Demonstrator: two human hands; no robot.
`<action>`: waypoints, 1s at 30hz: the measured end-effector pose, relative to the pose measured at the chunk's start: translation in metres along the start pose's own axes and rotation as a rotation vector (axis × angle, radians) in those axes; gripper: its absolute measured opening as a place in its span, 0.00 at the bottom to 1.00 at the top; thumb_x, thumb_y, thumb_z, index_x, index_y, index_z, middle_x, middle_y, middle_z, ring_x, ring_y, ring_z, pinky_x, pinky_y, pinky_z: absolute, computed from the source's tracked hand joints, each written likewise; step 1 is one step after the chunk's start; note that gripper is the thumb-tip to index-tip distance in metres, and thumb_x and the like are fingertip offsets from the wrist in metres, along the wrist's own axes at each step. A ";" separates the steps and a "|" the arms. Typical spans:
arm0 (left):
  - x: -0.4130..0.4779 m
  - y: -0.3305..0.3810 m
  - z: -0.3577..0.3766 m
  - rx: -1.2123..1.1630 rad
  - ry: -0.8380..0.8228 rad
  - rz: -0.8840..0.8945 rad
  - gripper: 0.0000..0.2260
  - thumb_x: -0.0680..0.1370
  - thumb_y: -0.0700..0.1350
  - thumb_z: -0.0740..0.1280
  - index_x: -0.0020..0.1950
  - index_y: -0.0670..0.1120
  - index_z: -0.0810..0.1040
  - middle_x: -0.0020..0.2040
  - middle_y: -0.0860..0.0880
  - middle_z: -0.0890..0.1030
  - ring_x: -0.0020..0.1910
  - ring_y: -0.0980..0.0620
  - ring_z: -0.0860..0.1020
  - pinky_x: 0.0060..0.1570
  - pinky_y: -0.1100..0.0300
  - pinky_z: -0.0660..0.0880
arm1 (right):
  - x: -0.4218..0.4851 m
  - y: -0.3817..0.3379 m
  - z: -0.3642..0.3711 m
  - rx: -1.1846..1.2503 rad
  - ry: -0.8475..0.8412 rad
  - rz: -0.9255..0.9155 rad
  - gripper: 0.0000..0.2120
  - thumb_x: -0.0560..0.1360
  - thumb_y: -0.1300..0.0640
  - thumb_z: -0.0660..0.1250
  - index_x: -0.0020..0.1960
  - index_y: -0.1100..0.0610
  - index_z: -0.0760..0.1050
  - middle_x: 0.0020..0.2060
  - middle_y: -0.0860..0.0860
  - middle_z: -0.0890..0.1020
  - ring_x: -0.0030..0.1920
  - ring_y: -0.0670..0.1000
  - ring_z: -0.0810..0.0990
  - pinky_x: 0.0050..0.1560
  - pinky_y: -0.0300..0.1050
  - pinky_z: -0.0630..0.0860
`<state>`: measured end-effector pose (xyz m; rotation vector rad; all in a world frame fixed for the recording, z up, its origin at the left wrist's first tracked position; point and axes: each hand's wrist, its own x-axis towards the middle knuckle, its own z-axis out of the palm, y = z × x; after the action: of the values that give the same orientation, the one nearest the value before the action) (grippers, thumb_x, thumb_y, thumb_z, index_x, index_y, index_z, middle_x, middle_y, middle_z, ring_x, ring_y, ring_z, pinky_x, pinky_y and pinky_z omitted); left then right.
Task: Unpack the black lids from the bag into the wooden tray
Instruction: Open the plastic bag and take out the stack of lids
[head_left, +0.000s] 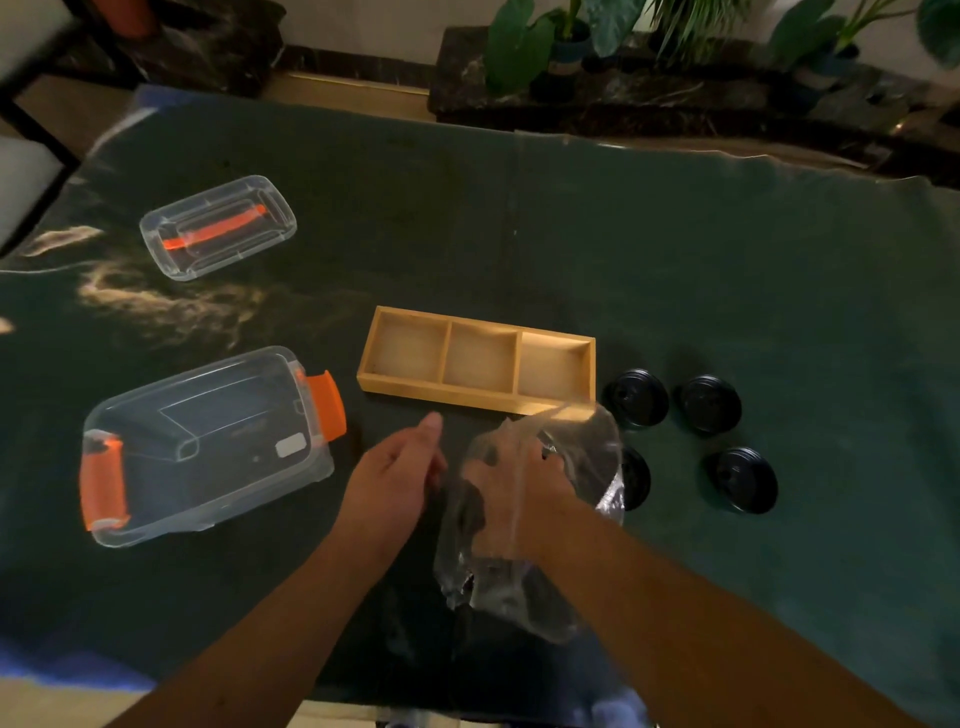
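The wooden tray (475, 400) has three compartments with nothing in them and lies mid-table. A clear plastic bag (498, 597) hangs crumpled just in front of it, with dark shapes inside. My right hand (519, 483) is wrapped in the bag's upper part and grips it. My left hand (395, 473) has its fingers curled at the bag's left edge, thumb up. Right of the tray, black lids lie on the cloth: one (636, 397) by the tray's end, another (709, 405) beside it, a third (743, 480) nearer me. A further lid (638, 478) is half hidden behind the bag.
A clear box with orange latches (208, 447) lies at the left, with its clear lid with an orange handle (218, 226) farther back. A dark green cloth (727, 260) covers the table. Potted plants (524, 47) stand beyond the far edge.
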<state>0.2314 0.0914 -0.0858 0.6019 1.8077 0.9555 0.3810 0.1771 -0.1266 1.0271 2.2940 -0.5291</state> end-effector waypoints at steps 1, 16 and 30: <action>0.005 -0.008 -0.004 0.042 0.040 -0.029 0.22 0.84 0.62 0.62 0.43 0.46 0.81 0.35 0.51 0.81 0.37 0.53 0.80 0.40 0.53 0.72 | -0.002 0.003 -0.001 0.060 0.031 0.017 0.45 0.69 0.32 0.72 0.78 0.51 0.64 0.75 0.60 0.66 0.73 0.66 0.68 0.71 0.69 0.70; 0.021 -0.058 -0.010 -0.567 -0.311 -0.302 0.29 0.68 0.72 0.76 0.62 0.55 0.86 0.63 0.44 0.88 0.62 0.43 0.86 0.57 0.44 0.82 | -0.029 0.013 -0.003 1.654 -0.043 0.128 0.20 0.79 0.56 0.73 0.70 0.57 0.78 0.65 0.61 0.83 0.58 0.57 0.85 0.56 0.58 0.84; 0.040 -0.074 -0.013 0.328 0.258 -0.238 0.16 0.79 0.37 0.72 0.43 0.52 0.68 0.43 0.52 0.76 0.39 0.58 0.73 0.35 0.64 0.65 | -0.064 0.023 -0.054 2.371 -0.331 -0.502 0.34 0.80 0.44 0.67 0.79 0.61 0.68 0.80 0.68 0.66 0.79 0.73 0.63 0.77 0.76 0.53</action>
<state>0.2044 0.0746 -0.1641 0.4621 2.2344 0.5995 0.4157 0.1866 -0.0476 0.7057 0.5353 -3.3946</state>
